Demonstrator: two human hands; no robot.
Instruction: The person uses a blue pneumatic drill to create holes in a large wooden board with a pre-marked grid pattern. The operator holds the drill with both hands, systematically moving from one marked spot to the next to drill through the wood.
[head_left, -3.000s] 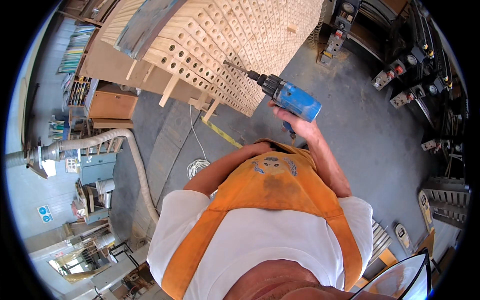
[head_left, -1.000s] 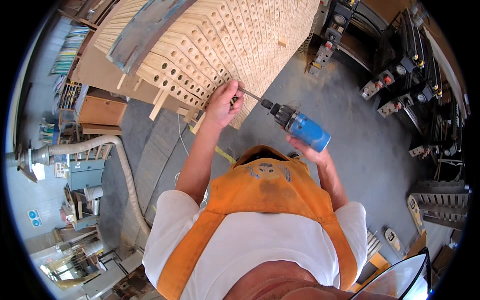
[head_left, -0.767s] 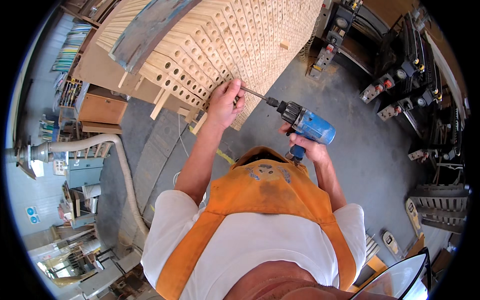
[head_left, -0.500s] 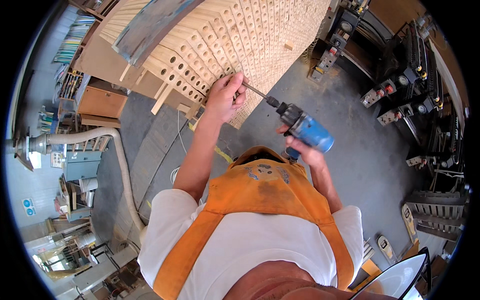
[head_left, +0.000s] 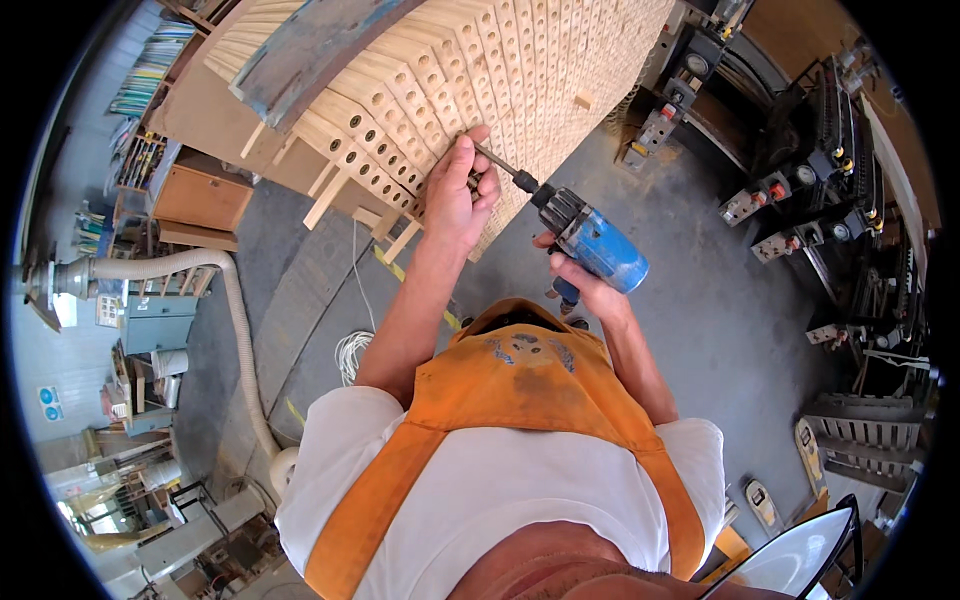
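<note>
My right hand (head_left: 592, 286) is wrapped round the grip of a blue and black cordless drill (head_left: 605, 250). Its long thin bit (head_left: 497, 160) points up and left, to the fingertips of my left hand (head_left: 458, 195). That hand is closed, thumb and forefinger at the bit's tip, with small metal pieces (head_left: 475, 184) cupped under the curled fingers. Just beyond it stands a big stack of pale wooden bars (head_left: 520, 80) with rows of round holes in their ends. Several holes at the left end have dark metal rings (head_left: 370, 135). What the bit's tip touches is hidden.
A worn grey-blue board (head_left: 310, 60) lies over the stack. Wooden strips (head_left: 325, 200) stick out below it. Coiled white cable (head_left: 352, 352) lies on the grey floor, with a ribbed hose (head_left: 240, 330) further left. Black machinery with gauges (head_left: 790, 180) stands at right.
The drill has moved left with my right hand, bringing its bit closer to the stack. My left hand's fingers have shifted slightly upward at the bit's tip. The whole view has shifted a little.
</note>
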